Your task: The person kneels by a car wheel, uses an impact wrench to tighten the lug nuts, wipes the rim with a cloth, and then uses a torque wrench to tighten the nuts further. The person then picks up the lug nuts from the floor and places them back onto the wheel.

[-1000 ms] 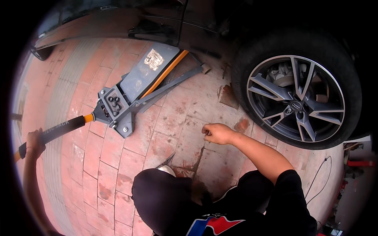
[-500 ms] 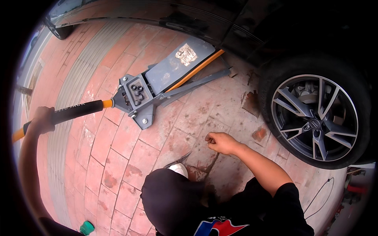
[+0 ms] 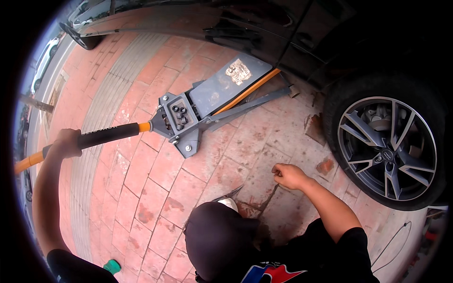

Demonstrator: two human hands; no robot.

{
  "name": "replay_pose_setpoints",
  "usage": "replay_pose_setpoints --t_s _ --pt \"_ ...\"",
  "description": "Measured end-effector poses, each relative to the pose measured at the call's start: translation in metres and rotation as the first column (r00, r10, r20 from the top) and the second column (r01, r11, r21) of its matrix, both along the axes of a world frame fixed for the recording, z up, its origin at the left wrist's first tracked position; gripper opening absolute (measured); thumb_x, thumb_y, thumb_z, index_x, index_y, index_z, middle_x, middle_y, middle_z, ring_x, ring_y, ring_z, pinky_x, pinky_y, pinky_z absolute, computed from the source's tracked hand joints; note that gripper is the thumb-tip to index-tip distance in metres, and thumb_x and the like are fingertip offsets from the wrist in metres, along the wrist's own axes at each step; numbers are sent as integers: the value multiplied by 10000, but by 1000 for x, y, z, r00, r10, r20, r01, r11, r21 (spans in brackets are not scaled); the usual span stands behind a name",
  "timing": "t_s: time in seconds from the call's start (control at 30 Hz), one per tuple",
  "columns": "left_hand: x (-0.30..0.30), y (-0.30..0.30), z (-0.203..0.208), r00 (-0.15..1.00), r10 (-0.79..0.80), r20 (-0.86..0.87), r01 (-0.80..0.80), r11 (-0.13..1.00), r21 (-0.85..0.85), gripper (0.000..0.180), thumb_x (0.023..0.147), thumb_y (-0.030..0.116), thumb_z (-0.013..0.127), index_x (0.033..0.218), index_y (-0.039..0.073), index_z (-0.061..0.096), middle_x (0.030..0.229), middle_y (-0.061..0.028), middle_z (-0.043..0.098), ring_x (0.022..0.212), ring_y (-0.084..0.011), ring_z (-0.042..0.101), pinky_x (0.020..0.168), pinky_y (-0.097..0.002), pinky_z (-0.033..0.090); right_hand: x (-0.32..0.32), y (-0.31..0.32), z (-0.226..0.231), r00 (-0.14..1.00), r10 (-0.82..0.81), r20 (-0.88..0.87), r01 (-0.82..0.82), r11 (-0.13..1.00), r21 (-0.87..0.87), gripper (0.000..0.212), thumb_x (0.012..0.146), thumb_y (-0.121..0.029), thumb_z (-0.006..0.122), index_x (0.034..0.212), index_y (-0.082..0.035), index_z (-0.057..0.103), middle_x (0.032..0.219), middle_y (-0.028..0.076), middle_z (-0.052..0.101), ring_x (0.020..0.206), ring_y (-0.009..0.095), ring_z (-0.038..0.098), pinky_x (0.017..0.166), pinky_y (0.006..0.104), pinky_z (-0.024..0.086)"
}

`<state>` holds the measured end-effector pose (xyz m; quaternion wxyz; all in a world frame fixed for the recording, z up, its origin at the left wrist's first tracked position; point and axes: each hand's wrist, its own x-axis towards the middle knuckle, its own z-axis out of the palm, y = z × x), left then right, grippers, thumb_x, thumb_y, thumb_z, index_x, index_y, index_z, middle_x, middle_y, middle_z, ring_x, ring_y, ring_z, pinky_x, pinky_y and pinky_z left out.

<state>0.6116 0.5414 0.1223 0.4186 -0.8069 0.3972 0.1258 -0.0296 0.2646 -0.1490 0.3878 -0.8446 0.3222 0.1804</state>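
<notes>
My left hand point(image 3: 69, 143) is wrapped round the black-sleeved, orange handle point(image 3: 109, 135) of a floor jack. From it the grey jack body point(image 3: 225, 91) runs away to the right, its far end under the side of a dark car point(image 3: 174, 26). Several small dark round pieces point(image 3: 180, 114) sit in the tray of the jack. My right hand point(image 3: 290, 176) hangs above the paving with its fingers curled closed; their inside is hidden. It is apart from the nearby car wheel point(image 3: 387, 153), whose spoked rim is dark and silver.
Below my hands show my dark-clothed knee point(image 3: 217, 240) and the tip of a white shoe point(image 3: 229, 203). A green object point(image 3: 112, 266) lies at the lower left on the reddish paving point(image 3: 160, 188). A thin dark cable point(image 3: 394, 240) curves over the ground at the right.
The whole view has shifted, so jack, wheel and right hand appear further right and slightly lower. My left hand keeps its hold on the handle; the right stays curled.
</notes>
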Motion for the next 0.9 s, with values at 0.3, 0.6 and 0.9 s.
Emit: replay_pose_setpoints --t_s 0.3,0.6,0.9 --pt "17 11 -7 998 -49 32 47 997 67 383 699 163 742 1042 52 613 882 -132 716 896 -318 707 812 -408 561 -11 -6 1 1000 -5 5 5 1000 -18 322 873 -245 609 1119 -42 643 1049 150 726 996 333 686 874 418 536" --pt "-34 -29 -16 981 -191 -47 184 976 -119 881 677 173 828 1458 115 425 1202 -130 606 1065 -321 638 916 -423 511 -31 -32 16 996 -80 -35 79 997 -15 342 877 -250 645 1147 -41 641 1069 159 721 998 333 688 874 409 537" --pt "-18 -7 -74 941 -299 161 325 929 -176 345 814 230 728 1102 109 584 1000 -99 656 952 -297 662 813 -425 516 -35 -33 24 984 -166 66 167 986 -2 306 842 -229 677 1070 -25 669 990 160 731 928 319 706 833 405 550"
